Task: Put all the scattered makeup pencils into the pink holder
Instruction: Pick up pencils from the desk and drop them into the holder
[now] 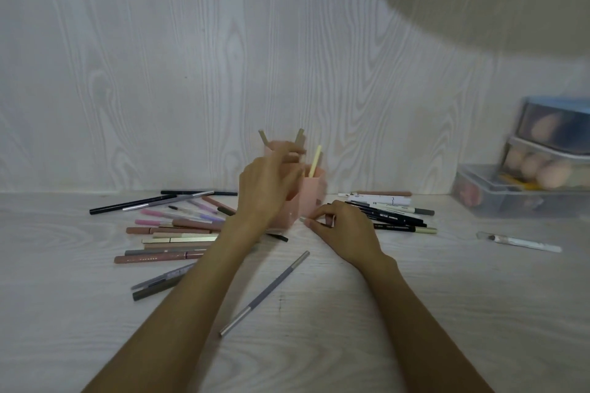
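The pink holder stands mid-table near the wall, with several pencils upright in it, one of them yellow. My left hand is raised in front of the holder, its blurred fingertips pinched on a brownish pencil at the rim. My right hand rests on the table just right of the holder's base, fingers pinched on a pale-tipped pencil. Scattered pencils lie in a pile on the left and a pile on the right. A long grey pencil lies between my forearms.
Stacked clear plastic boxes with makeup sponges stand at the right against the wall. A white pencil with a clear cap lies alone in front of them. The wood-grain wall rises right behind the holder.
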